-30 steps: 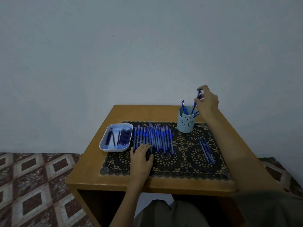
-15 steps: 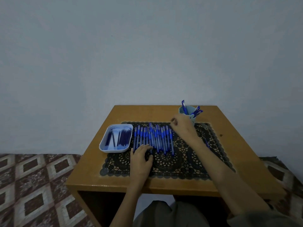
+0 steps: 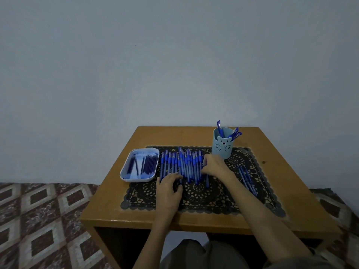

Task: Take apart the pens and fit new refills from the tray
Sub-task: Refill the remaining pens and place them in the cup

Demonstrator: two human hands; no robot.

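- On the wooden table [image 3: 291,216], a dark lace mat [image 3: 213,202] covers the central area, its long side parallel to the near edge.
- A row of blue pens [image 3: 182,166] lies side by side on the left half of the mat. The pens run front to back and touch or nearly touch each other.
- A pale blue tray [image 3: 124,176] sits just beside the left end of the row, partly off the mat. Dark refills [image 3: 148,165] lie lengthwise inside it, mostly on its right side.
- A light blue cup [image 3: 222,147] with a bear face stands upright at the far right part of the mat. Several capped pens [image 3: 236,133] lean out of its top.
- A small group of thin blue sticks [image 3: 247,179] lies on the right part of the mat, well apart from the row. Whether these are pens or refills cannot be told.
- Left hand [image 3: 168,191]: palm down on the mat, fingers loosely spread, fingertips resting on the near ends of the pens at the left of the row. It grips nothing.
- Right hand [image 3: 213,165]: at the right end of the row, fingers curled down onto the last pens. Whether it actually grips a pen cannot be told.
- A patterned tile floor [image 3: 38,220] shows to the left of the table.
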